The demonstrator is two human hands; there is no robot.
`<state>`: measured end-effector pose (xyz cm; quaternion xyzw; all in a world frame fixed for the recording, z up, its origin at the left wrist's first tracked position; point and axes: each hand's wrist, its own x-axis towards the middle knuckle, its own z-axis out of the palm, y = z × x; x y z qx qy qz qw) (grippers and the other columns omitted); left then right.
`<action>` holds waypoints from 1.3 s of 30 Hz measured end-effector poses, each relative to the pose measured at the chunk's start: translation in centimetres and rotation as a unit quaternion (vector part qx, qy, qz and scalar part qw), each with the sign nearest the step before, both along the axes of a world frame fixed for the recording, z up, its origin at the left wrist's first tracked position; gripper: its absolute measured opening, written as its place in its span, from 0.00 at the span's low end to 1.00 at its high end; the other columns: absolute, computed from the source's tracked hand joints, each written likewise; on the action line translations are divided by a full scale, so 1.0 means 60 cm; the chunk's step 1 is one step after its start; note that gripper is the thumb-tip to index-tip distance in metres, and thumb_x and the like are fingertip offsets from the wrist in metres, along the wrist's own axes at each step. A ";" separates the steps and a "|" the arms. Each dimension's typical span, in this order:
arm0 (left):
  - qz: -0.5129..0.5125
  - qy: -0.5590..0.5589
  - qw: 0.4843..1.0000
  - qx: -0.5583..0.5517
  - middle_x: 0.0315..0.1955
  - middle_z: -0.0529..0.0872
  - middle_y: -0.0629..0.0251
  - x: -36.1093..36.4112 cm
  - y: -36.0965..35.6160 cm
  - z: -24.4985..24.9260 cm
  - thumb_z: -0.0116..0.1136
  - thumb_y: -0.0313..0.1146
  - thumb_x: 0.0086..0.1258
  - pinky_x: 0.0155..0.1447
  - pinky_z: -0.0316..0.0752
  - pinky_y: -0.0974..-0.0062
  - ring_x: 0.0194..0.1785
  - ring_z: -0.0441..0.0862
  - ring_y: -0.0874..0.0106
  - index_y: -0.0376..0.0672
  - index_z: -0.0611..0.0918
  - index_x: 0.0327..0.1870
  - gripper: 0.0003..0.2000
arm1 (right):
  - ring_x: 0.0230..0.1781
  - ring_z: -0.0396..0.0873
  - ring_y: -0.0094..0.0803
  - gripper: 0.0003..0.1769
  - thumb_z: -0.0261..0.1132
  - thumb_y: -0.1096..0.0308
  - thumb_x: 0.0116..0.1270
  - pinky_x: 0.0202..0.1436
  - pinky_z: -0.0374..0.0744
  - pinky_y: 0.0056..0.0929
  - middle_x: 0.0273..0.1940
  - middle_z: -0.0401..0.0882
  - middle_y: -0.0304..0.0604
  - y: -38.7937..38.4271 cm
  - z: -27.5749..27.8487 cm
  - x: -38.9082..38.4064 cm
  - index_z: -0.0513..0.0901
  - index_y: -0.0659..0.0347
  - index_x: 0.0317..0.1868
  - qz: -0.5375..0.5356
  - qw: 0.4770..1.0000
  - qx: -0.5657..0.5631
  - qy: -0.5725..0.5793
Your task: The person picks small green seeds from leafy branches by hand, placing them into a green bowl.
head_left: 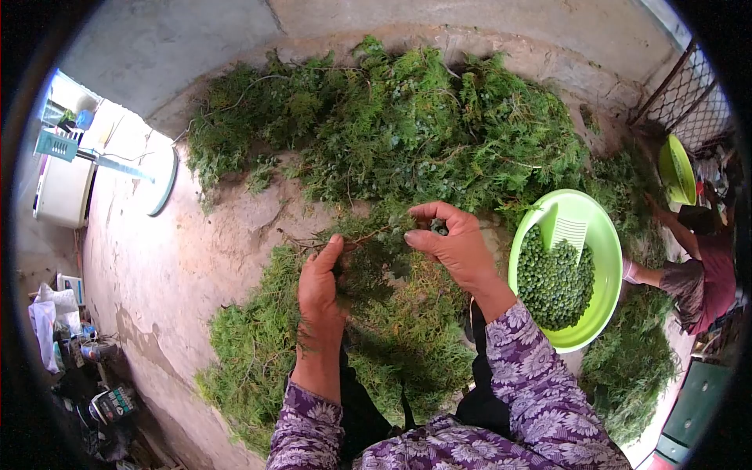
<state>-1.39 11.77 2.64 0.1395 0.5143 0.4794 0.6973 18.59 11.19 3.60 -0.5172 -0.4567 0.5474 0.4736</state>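
Left hand: grip [321, 274] closed round the sprig [376, 254], thumb up.
Right hand: grip [450, 239] curled about a small green bit [439, 226], thumb and forefinger slightly parted by the sprig's end.
Sprig: up between both hands, over the cuttings [415, 329] on the floor.
Basin [607, 286]: just beyond the right wrist, berries [552, 286] heaped inside.
Branches [384, 125]: piled along the wall ahead.
Over right: another person [711, 274], near a second basin [677, 168].

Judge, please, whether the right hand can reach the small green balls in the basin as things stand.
Probably yes: the right hand is near the light green basin, which is open at the top. Only its rim seems to stand between the hand and the small green balls.
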 end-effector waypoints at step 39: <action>0.058 0.180 0.980 0.060 0.19 0.75 0.75 0.007 0.000 0.028 0.63 0.41 0.56 0.22 0.59 0.83 0.20 0.68 0.83 0.46 0.76 0.27 0.10 | 0.19 0.71 0.15 0.09 0.60 0.65 0.60 0.16 0.64 0.13 0.28 0.76 0.33 0.002 0.012 0.018 0.77 0.60 0.37 0.057 0.963 -0.166 0.205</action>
